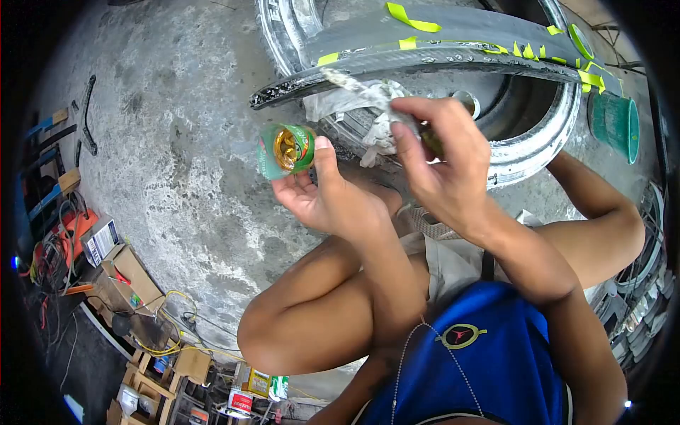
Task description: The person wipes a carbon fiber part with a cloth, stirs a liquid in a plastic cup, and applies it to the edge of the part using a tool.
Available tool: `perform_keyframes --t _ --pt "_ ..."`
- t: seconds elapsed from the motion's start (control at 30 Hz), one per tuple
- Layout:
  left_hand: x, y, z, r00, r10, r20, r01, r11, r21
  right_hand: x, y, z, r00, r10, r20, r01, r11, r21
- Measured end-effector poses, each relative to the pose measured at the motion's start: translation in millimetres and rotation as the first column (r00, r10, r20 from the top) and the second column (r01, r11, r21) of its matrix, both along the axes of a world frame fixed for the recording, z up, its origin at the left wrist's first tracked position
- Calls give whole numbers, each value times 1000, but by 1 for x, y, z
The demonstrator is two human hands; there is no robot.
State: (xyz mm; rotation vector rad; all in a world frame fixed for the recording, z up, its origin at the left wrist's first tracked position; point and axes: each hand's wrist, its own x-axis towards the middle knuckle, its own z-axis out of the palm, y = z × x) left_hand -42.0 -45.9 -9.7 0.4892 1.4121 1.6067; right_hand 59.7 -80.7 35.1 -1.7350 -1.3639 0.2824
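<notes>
My left hand (322,191) is wrapped round a small clear plastic cup (303,146) with a green printed label, tipped so that its shiny golden inside faces me. Between the thumb and fingers of my right hand (450,149) is a thin stick (347,81) with a pale, mottled end, pointing up and left; its grip end is hidden. Crumpled white plastic (379,134) lies behind those fingers. Just beyond, a long curved dark panel (425,62), marked with yellow-green tape strips (413,19), rests across whitish, dusty tires (528,164).
A roll of green tape (581,41) sits at the panel's right end, with a green bucket (613,127) below. Cardboard (131,276), cables, cans (256,381) and wooden pieces crowd the lower left. My bent legs (312,304) frame the stained concrete floor (191,163).
</notes>
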Motion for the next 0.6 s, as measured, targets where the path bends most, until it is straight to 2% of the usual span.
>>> perform_keyframes --t 0.1,0.3,0.4,0.5,0.6 --pt "2 0 2 1000 -8 13 8 1000 -5 4 -5 9 999 -45 4 45 998 -50" --pt "4 1 2 1000 -12 11 12 1000 -10 5 3 13 1000 8 -29 -9 1000 -18" --pt "5 1 1 1000 -24 -8 24 1000 -3 17 -5 15 998 -32 60 35 999 -39" --pt "5 -1 1 999 -38 -30 38 999 5 24 -9 22 996 -53 77 56 998 -42" --pt "6 -1 0 998 -45 -33 45 999 0 21 -2 23 999 -20 31 21 999 -32"
